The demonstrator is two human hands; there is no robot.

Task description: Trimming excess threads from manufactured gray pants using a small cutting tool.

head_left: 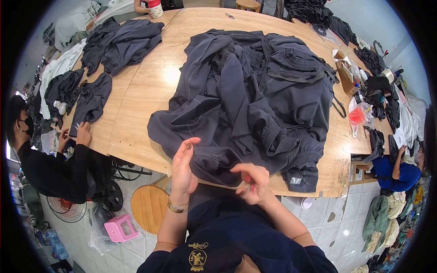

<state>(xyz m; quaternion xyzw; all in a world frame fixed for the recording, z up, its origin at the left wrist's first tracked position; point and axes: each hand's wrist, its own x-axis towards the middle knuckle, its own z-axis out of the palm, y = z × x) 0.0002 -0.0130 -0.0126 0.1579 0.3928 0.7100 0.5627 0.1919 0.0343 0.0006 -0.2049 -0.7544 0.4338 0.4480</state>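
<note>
Wooden table (136,104), near edge: heap of dark grey garments (255,100). My left hand (183,168) is raised over its front hem, fingers loosely curled, empty. My right hand (252,182) pinches something small, can't tell what. Round stool (148,207) below.

At the upper left of your frame, a second heap of dark garments (122,43) lies on the wooden table (145,86), with a white cup (155,8) beyond it at the top edge. At left, a co-worker in black (54,168) leans on the table's rim. Below it stand a round wooden stool (149,207) and a pink plastic stool (120,227). At right, a red bag (358,116) sits among clutter, and a person in blue (398,170) bends low.
</note>
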